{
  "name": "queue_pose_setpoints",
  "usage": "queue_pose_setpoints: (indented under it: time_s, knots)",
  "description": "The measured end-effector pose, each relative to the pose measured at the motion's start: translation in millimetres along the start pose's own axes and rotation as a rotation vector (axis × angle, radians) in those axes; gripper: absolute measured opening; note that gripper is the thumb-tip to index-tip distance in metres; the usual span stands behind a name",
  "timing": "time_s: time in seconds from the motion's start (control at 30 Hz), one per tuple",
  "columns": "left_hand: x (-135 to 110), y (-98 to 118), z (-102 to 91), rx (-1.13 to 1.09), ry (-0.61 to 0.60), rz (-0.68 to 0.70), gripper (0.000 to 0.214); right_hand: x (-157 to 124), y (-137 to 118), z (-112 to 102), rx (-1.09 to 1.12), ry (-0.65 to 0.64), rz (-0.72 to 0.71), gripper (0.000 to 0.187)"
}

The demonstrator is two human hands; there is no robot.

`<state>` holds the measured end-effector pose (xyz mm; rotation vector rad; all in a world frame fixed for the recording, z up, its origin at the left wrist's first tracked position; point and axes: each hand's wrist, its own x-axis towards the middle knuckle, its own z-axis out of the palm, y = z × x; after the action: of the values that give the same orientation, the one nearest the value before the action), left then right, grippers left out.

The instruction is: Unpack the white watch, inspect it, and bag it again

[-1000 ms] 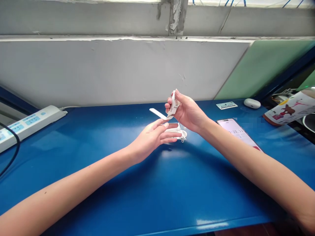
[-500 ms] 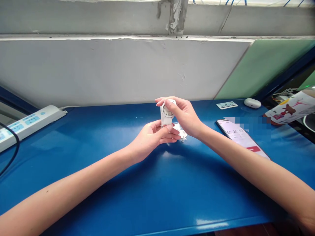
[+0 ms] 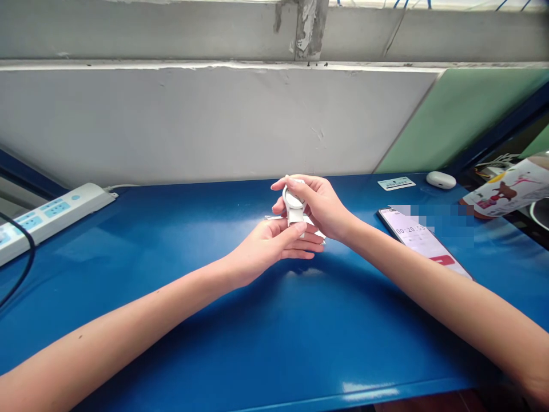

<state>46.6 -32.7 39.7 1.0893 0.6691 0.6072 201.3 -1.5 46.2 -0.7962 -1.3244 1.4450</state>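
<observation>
A white wristwatch (image 3: 294, 199) with a round face is held upright over the middle of the blue table. My left hand (image 3: 278, 243) pinches its lower strap between thumb and fingers. My right hand (image 3: 319, 203) grips the watch case from the right, thumb at the upper edge of the face and fingers curled behind. Behind my left fingers, a small white and clear item (image 3: 318, 232) lies on the table, mostly hidden, so I cannot make out its kind.
On the left of the blue table (image 3: 257, 343) lies a white power strip (image 3: 55, 214) beside a black cable (image 3: 28, 263). At right are a phone (image 3: 422, 240) showing a timer, a printed card (image 3: 397, 183), a white earbud case (image 3: 441, 179) and a tilted container (image 3: 501, 189).
The watch has dropped slightly and turned in my hands, its face tipping further upward. My left hand has shifted a little to the right, covering more of the item behind.
</observation>
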Motion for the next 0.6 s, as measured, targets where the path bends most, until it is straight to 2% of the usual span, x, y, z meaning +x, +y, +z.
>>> queue_pose_setpoints:
  time_s: [0.13, 0.3, 0.43, 0.6]
  knots:
    - [0.9, 0.0, -1.2, 0.015, 0.015, 0.027, 0.039, 0.6, -0.7, -0.6, 0.028, 0.002, 0.006, 0.033]
    - [0.1, 0.5, -1.5, 0.026, -0.022, 0.005, 0.045, 2.0, -1.0, -0.8, 0.093, 0.001, 0.049, 0.033]
    - [-0.6, -0.7, -3.2, 0.039, -0.077, -0.059, 0.051, 3.9, -6.3, -2.8, 0.291, -0.121, 0.155, 0.042]
    - [0.7, -2.1, -6.3, 0.043, -0.033, -0.094, 0.051, 3.1, -17.5, -6.1, 0.397, -0.192, 0.255, 0.056]
